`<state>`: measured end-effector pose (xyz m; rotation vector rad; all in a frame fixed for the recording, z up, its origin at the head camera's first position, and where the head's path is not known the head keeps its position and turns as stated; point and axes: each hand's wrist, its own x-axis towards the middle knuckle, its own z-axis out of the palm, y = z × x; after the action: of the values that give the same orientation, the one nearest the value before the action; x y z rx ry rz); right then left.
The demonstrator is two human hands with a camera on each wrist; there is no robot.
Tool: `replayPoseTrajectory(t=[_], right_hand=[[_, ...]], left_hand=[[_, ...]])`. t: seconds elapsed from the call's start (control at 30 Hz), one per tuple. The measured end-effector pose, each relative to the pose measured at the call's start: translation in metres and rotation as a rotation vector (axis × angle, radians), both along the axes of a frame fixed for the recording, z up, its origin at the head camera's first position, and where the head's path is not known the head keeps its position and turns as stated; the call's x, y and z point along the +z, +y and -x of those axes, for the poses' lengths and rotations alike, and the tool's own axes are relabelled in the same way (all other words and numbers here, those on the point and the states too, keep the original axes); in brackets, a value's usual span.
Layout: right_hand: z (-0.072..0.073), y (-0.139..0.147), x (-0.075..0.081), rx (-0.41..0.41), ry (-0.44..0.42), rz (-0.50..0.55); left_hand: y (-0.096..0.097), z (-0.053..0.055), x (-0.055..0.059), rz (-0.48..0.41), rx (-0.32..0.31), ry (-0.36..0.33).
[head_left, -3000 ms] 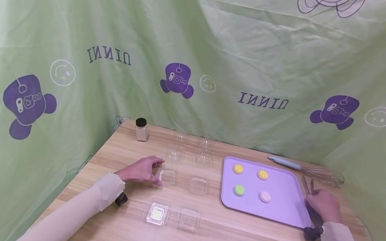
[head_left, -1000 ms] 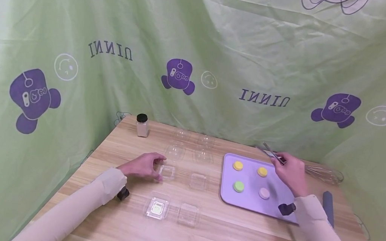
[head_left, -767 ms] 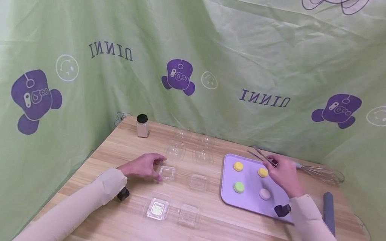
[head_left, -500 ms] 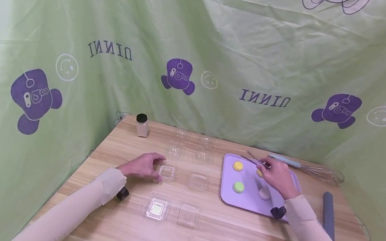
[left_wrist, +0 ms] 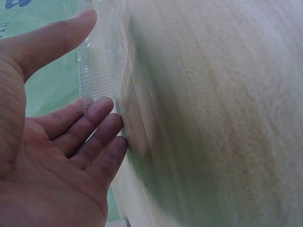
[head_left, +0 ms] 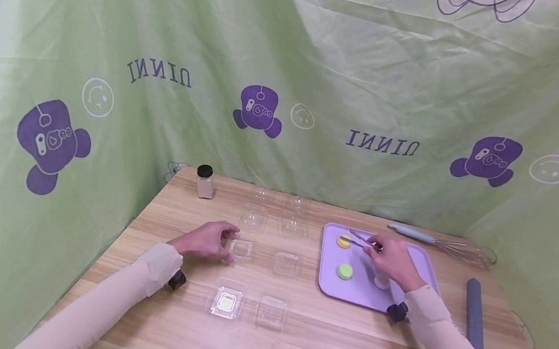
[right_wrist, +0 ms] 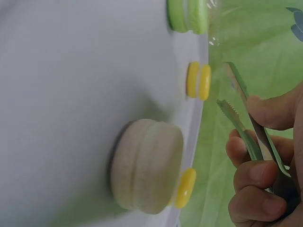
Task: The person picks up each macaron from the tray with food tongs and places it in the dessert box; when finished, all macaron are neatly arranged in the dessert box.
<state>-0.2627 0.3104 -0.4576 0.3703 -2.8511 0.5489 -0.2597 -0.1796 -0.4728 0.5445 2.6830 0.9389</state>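
My left hand point(head_left: 207, 240) lies beside a small clear plastic box base point(head_left: 241, 249), thumb and fingers spread apart at its left side; in the left wrist view the fingertips are right at the ribbed wall of the box point(left_wrist: 97, 80). My right hand point(head_left: 393, 260) holds metal tongs point(right_wrist: 255, 127) with serrated tips, their arms apart and nothing between them. In the head view the tips overlap the far-left yellow macaron point(head_left: 344, 241) on the lilac tray point(head_left: 358, 296). A green macaron point(head_left: 344, 271) and a pale pink macaron point(right_wrist: 147, 165) sit nearer; my right hand hides the other yellow one in the head view.
Further clear bases point(head_left: 285, 263) stand near the left hand, one with a label point(head_left: 226, 302). Several domed clear lids point(head_left: 253, 219) lie behind. A black-capped jar point(head_left: 205, 182), a whisk point(head_left: 413, 234) and a grey-blue roll point(head_left: 475, 318) are around the edges of the table.
My right hand has picked up the tongs from the tray's right side and carried them left over the tray, lowering their tips toward the far-left yellow macaron. My left hand has hardly moved.
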Motion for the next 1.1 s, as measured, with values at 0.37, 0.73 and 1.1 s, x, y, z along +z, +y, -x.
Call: replayPoseTrajectory(t=[0.37, 0.73, 1.1], right_hand=[[0.0004, -0.0023, -0.0056, 0.036, -0.079, -0.081], [0.0039, -0.0057, -0.0027, 0.045, -0.050, -0.102], [0.0002, -0.0079, -0.0047, 0.029, -0.022, -0.098]], left_hand=[[0.0018, -0.0012, 0.0030, -0.003, 0.003, -0.010], [0.0006, 0.0016, 0.0025, -0.008, -0.012, -0.011], [0.0006, 0.0017, 0.0020, -0.009, -0.010, -0.027]])
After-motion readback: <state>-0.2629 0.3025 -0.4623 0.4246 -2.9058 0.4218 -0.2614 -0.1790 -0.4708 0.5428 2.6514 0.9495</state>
